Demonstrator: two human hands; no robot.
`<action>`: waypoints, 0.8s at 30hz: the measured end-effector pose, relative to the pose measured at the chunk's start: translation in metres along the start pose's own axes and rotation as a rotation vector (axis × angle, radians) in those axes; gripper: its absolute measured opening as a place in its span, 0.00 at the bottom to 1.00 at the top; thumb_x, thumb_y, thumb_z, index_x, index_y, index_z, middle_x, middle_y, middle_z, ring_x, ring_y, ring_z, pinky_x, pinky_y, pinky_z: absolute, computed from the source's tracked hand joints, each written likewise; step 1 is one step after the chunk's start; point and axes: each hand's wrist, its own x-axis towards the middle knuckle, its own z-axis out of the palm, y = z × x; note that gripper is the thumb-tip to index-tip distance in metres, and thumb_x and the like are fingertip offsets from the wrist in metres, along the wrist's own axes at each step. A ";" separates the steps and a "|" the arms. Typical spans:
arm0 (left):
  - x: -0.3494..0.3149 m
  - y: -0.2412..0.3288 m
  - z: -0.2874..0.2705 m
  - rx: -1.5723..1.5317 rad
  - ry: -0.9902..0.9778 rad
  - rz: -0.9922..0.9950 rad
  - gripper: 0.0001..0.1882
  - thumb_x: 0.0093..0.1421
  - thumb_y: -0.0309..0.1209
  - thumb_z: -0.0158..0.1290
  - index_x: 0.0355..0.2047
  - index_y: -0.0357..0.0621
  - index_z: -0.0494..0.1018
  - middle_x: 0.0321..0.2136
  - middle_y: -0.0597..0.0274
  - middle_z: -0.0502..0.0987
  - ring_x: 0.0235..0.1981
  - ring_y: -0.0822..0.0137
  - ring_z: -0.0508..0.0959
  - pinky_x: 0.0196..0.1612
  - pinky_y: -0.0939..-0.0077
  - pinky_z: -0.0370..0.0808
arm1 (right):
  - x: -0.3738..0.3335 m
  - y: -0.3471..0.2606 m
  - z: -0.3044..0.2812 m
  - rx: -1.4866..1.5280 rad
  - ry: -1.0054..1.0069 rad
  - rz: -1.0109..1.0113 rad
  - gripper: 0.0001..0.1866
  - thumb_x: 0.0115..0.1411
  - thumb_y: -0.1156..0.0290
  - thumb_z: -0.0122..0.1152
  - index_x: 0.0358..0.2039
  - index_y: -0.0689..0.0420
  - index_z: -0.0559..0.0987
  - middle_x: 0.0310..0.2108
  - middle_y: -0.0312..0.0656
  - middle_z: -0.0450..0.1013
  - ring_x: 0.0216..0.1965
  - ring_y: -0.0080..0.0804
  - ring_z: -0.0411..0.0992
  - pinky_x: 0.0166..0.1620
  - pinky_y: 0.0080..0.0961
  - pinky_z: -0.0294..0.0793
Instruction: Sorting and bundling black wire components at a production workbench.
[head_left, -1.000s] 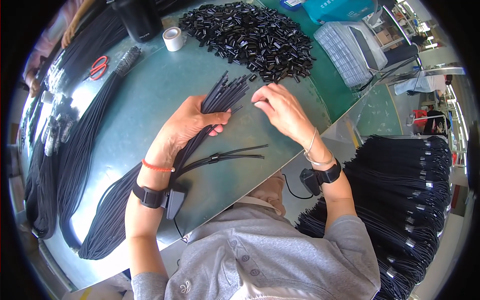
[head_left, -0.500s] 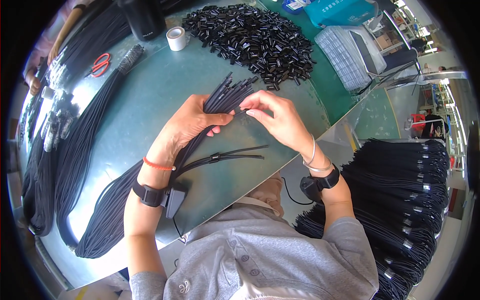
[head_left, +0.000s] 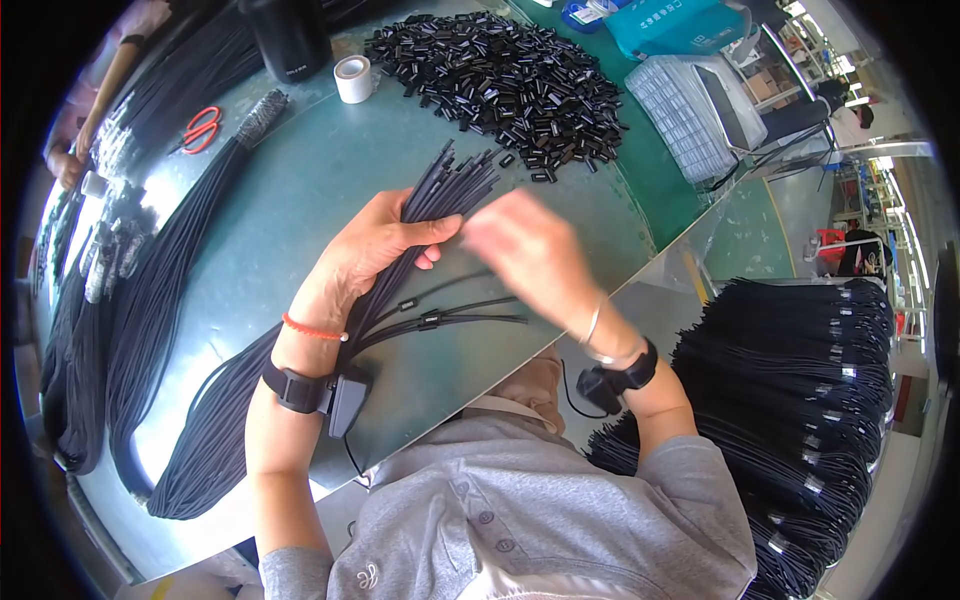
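My left hand [head_left: 385,235] is closed around a bundle of thin black cords [head_left: 445,195], whose cut ends fan out above the thumb. The rest of the bundle trails down to the lower left across the table. My right hand [head_left: 530,250], smeared by motion, is just right of the cord ends; its fingers cannot be made out. Beneath it, a few single cords stick out from the bundle. Small black rectangular sleeves [head_left: 430,319] sit on these cords. A big pile of similar small black pieces [head_left: 500,80] lies at the far side.
Left of me are more cord bundles [head_left: 185,270], red-handled scissors [head_left: 201,130], a white tape roll [head_left: 353,79] and a black bottle [head_left: 285,40]. Clear plastic cases [head_left: 680,115] stand far right. Many cord bundles [head_left: 780,400] hang at my right. Another person's hand [head_left: 66,166] is at upper left.
My right hand has swung down and slightly right, away from the cord ends. Another single cord with a small black sleeve now shows apart from the bundle, above the earlier ones.
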 end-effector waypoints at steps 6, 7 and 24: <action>0.000 0.002 0.004 0.010 0.023 -0.017 0.15 0.54 0.27 0.63 0.38 0.29 0.75 0.28 0.62 0.77 0.25 0.74 0.74 0.28 0.81 0.71 | 0.002 0.054 -0.024 -0.433 0.085 0.167 0.09 0.52 0.76 0.64 0.36 0.57 0.78 0.30 0.40 0.71 0.33 0.40 0.70 0.37 0.33 0.71; 0.001 0.002 0.004 0.018 0.021 -0.011 0.15 0.53 0.27 0.63 0.37 0.29 0.75 0.27 0.62 0.77 0.24 0.74 0.74 0.28 0.81 0.71 | 0.001 0.054 -0.023 -0.431 0.086 0.170 0.09 0.52 0.76 0.64 0.36 0.57 0.78 0.30 0.40 0.71 0.33 0.40 0.70 0.37 0.33 0.71; -0.003 0.003 0.004 0.056 0.019 0.014 0.14 0.52 0.26 0.64 0.37 0.32 0.76 0.28 0.63 0.78 0.25 0.76 0.73 0.29 0.83 0.71 | 0.004 0.041 -0.010 1.117 -0.111 0.665 0.05 0.60 0.74 0.61 0.36 0.59 0.78 0.31 0.33 0.75 0.34 0.22 0.74 0.39 0.19 0.75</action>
